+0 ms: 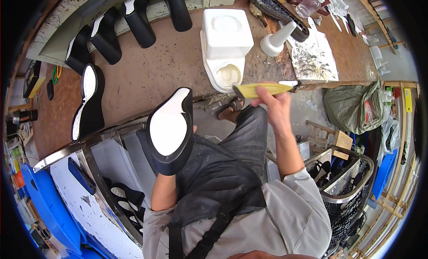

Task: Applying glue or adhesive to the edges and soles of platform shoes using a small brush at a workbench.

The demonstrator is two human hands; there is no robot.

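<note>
My left hand (195, 129) is closed round a black wedge shoe sole (169, 125) with a white top face. It holds the sole tilted above my lap, and most of the hand is hidden behind it. In my right hand (274, 101) is a flat yellow brush (258, 89), gripped between thumb and fingers and slightly blurred. Its dark tip points left, beside the round opening of a white plastic dispenser (227, 32). Another black wedge sole (91, 105) rests on the bench (142, 72) to the left of the held one.
Several wedge soles (107, 36) stand along the bench's far edge. A white cone-spouted bottle (278, 38) and a stained white sheet (314, 56) lie right of the dispenser. A wire basket (347, 196) stands at my right, and a metal-edged cart (84, 170) at my left.
</note>
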